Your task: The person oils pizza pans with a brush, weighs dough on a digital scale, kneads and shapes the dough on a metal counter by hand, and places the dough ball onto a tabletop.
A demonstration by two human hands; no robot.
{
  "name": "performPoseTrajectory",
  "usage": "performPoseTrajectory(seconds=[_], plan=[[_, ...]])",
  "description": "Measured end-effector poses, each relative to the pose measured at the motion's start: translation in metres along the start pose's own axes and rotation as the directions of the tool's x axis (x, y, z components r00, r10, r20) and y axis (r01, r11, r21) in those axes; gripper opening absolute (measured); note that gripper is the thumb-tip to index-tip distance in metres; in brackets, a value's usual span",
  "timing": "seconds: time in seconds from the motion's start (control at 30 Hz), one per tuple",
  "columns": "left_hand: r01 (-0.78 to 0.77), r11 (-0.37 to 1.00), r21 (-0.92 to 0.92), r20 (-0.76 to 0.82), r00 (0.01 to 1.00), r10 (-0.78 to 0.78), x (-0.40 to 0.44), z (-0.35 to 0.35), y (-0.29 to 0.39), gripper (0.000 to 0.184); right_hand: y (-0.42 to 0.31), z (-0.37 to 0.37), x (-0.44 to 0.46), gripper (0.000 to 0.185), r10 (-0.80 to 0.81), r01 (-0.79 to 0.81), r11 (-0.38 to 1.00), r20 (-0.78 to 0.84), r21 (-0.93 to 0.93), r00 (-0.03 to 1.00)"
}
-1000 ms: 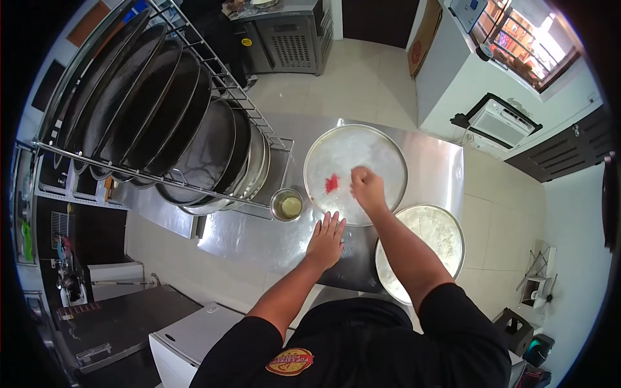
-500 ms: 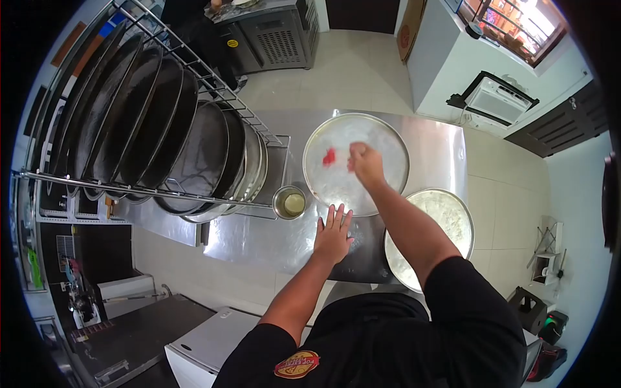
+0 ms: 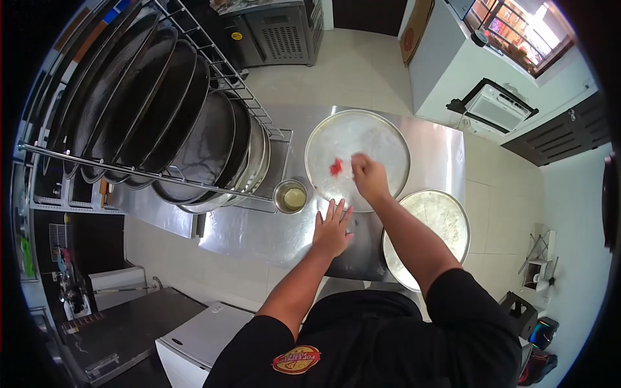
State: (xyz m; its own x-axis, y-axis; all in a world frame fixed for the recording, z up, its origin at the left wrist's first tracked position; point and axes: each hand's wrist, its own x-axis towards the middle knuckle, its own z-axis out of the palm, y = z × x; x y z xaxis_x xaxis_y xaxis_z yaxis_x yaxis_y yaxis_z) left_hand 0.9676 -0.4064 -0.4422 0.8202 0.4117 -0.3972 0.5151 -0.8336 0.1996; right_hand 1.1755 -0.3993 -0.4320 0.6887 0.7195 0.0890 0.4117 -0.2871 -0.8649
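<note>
My right hand (image 3: 370, 179) is closed, held over a large round metal pan (image 3: 388, 139). From it, toward the left, sticks out what looks like a basting brush with a red head (image 3: 336, 167), blurred by motion; the handle hardly shows. Fingers spread, my left hand (image 3: 332, 229) lies at the pan's near rim, its fingertips at the edge. Just left of the pan stands a metal cup (image 3: 282, 198) with a yellowish liquid in it. A second round pan (image 3: 446, 223) with a pale, floury layer sits below my right forearm.
A wire rack (image 3: 239, 84) with several dark round pans (image 3: 207, 139) stands over the left part of the steel table (image 3: 259, 236). A white appliance (image 3: 207, 330) is behind at the lower left. A steel-fronted counter unit (image 3: 281, 42) stands across the floor.
The red brush head has shifted slightly right and down over the pan, with my right hand moving a little the same way. My left hand stays at the rim. The view has shifted slightly.
</note>
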Motion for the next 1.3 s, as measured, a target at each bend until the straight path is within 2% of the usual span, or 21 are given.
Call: performPoseTrajectory(seconds=[0.03,0.1,0.13,0.2,0.27,0.33,0.4,0.47,0.53,0.6,0.63,0.73,0.77,0.83,0.87,0.9,0.97,1.03,1.13,1.23,1.3], plan=[[-0.003,1.000,0.003,0.003,1.000,0.003,0.001,0.000,0.000,0.083,0.005,0.002,0.022,0.022,-0.002,0.002,1.000,-0.001,0.004,1.000],[0.007,1.000,-0.003,-0.015,1.000,-0.007,0.003,0.001,0.001,0.082,0.023,-0.002,0.056,0.023,-0.028,0.033,0.999,-0.229,0.016,0.973],[0.012,1.000,-0.017,-0.028,1.000,-0.012,0.003,0.002,0.001,0.082,0.032,-0.017,0.056,0.023,-0.023,0.027,0.999,-0.240,0.016,0.971],[-0.003,0.999,-0.037,-0.040,0.999,0.001,0.002,0.007,0.004,0.081,0.031,-0.068,0.049,0.024,-0.099,0.013,0.969,-0.341,-0.247,0.935],[-0.005,1.000,-0.003,-0.057,0.998,0.005,0.004,0.007,0.003,0.081,0.024,-0.105,0.014,0.025,-0.003,-0.107,0.905,-0.257,-0.412,0.966],[-0.003,1.000,0.007,-0.068,0.998,0.003,0.003,0.011,0.004,0.080,0.026,-0.097,-0.031,0.024,0.102,-0.171,0.912,-0.198,-0.374,0.975],[-0.011,1.000,0.010,-0.102,0.995,0.012,0.001,0.017,0.002,0.081,0.022,-0.060,-0.062,0.023,-0.020,0.004,0.992,-0.119,-0.127,0.993],[-0.015,1.000,0.025,-0.121,0.992,0.018,0.003,0.015,0.000,0.081,0.006,-0.017,-0.057,0.023,0.155,-0.148,0.977,-0.039,0.154,0.987],[-0.016,1.000,0.023,-0.112,0.994,0.019,0.002,0.011,0.000,0.083,-0.010,0.009,-0.034,0.025,0.194,-0.161,0.936,-0.077,0.312,0.978],[-0.025,0.999,0.026,-0.103,0.994,0.027,0.005,0.012,-0.001,0.083,0.009,0.016,-0.001,0.029,0.258,-0.198,0.928,-0.160,0.316,0.953],[-0.028,0.999,0.024,-0.134,0.991,0.031,0.006,0.015,-0.003,0.082,0.020,0.010,0.009,0.029,0.267,-0.205,0.927,-0.167,0.315,0.949],[-0.070,0.998,0.007,-0.190,0.979,0.070,0.008,0.017,-0.002,0.078,0.045,-0.051,0.009,0.033,0.460,-0.232,0.757,-0.246,0.611,0.854],[-0.092,0.996,-0.009,-0.298,0.951,0.085,0.007,0.010,-0.001,0.073,0.047,-0.084,0.001,0.033,0.522,-0.255,0.697,-0.232,0.670,0.821],[-0.143,0.989,-0.045,-0.499,0.860,0.102,0.003,-0.003,0.011,0.063,0.056,-0.153,-0.032,0.030,0.536,-0.216,0.673,-0.266,0.708,0.801],[-0.167,0.985,-0.048,-0.499,0.858,0.121,0.002,-0.008,0.023,0.063,0.055,-0.186,-0.054,0.027,0.525,-0.203,0.715,-0.324,0.669,0.787],[-0.121,0.972,-0.203,-0.382,0.924,0.035,-0.003,-0.013,0.034,0.056,0.052,-0.213,-0.084,0.025,0.513,-0.195,0.753,-0.374,0.629,0.773],[0.044,0.885,-0.464,-0.097,0.990,-0.101,-0.011,-0.019,0.051,0.043,0.087,-0.256,-0.140,0.025,0.430,-0.329,0.897,-0.414,0.293,0.802],[-0.009,0.891,-0.455,-0.183,0.980,-0.083,-0.011,0.009,0.069,0.038,0.083,-0.269,-0.188,0.031,0.462,-0.468,0.881,-0.350,0.075,0.815],[-0.093,0.903,-0.420,-0.326,0.944,-0.054,-0.002,0.052,0.091,0.031,0.078,-0.239,-0.210,0.032,0.515,-0.490,0.855,-0.168,0.170,0.840],[0.246,0.626,-0.740,0.165,0.969,-0.186,0.004,0.072,0.112,0.023,0.078,-0.223,-0.179,0.032,0.403,-0.359,0.905,-0.190,0.227,0.895],[0.267,0.597,-0.757,0.157,0.960,-0.230,0.007,0.070,0.121,0.021,0.095,-0.242,-0.148,0.030,0.383,-0.322,0.913,-0.261,0.249,0.886]])
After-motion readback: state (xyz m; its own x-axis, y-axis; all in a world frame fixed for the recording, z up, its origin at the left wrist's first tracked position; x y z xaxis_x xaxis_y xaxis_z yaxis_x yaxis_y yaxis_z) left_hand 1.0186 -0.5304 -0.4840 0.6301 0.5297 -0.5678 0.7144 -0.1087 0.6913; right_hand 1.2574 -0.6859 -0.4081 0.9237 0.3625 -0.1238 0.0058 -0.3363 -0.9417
